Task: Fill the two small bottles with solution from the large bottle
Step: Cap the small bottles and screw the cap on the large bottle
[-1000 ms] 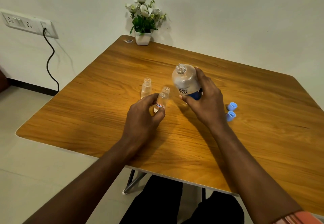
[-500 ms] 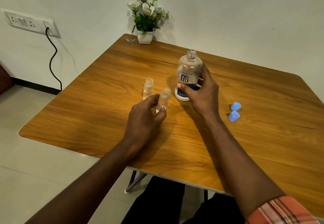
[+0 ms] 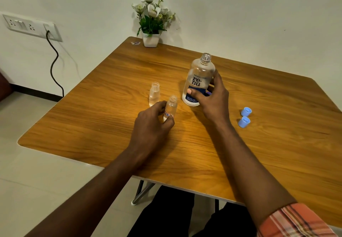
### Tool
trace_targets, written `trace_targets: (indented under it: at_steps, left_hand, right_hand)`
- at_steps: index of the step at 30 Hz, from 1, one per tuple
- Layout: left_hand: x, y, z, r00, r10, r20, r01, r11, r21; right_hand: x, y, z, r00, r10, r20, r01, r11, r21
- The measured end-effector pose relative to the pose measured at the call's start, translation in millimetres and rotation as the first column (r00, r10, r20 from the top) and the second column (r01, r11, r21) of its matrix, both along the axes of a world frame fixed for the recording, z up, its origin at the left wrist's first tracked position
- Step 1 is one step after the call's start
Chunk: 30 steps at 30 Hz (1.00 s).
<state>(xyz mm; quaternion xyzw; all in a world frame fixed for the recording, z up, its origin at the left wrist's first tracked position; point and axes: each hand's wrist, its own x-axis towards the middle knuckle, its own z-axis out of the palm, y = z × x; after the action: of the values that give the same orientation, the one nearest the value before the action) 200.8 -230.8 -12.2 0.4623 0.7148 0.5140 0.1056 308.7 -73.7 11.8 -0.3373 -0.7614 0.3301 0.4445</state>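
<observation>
From the head camera, the right hand (image 3: 211, 97) grips the large bottle (image 3: 199, 81) low on its body, thumb across the blue label. The bottle stands uncapped and about upright near the middle of the table (image 3: 277, 144). Just left of it, the left hand (image 3: 153, 123) pinches the labelled small bottle (image 3: 171, 107) between thumb and fingers; it is open-necked and upright. The plain small bottle (image 3: 154, 94) stands just behind the left hand's fingers, also uncapped. Two blue caps (image 3: 246, 111) lie side by side to the right of the right wrist. A flower pot (image 3: 150, 39) sits at the far corner.
</observation>
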Motion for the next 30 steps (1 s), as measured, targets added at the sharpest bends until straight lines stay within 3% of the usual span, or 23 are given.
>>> trace_targets:
  at_steps: [7, 13, 18, 25, 30]
  left_hand:
    - [0, -1, -1, 1.0, 0.016, 0.001, -0.016, 1.0, -0.007]
    - [-1, -2, 0, 1.0, 0.012, 0.008, -0.012, 1.0, -0.025]
    - [-1, -4, 1, 1.0, 0.001, 0.008, -0.001, 0.999, -0.038]
    - [-1, -4, 0, 1.0, -0.005, 0.012, 0.006, 0.999, -0.048]
    - [-1, -4, 0, 1.0, -0.009, 0.011, 0.009, 0.999, -0.049]
  right_hand:
    - [3, -3, -3, 1.0, -0.011, 0.016, 0.011, 0.999, -0.051]
    - [15, -20, -6, 0.989, -0.146, 0.027, 0.148, 0.981, -0.128]
    - [39, -37, -9, 0.975, -0.219, 0.022, 0.22, 0.972, -0.077]
    - [93, -39, -13, 0.893, -0.448, -0.034, 0.448, 0.894, -0.016]
    - [116, -31, -14, 0.823, -0.568, 0.011, 0.567, 0.819, -0.092]
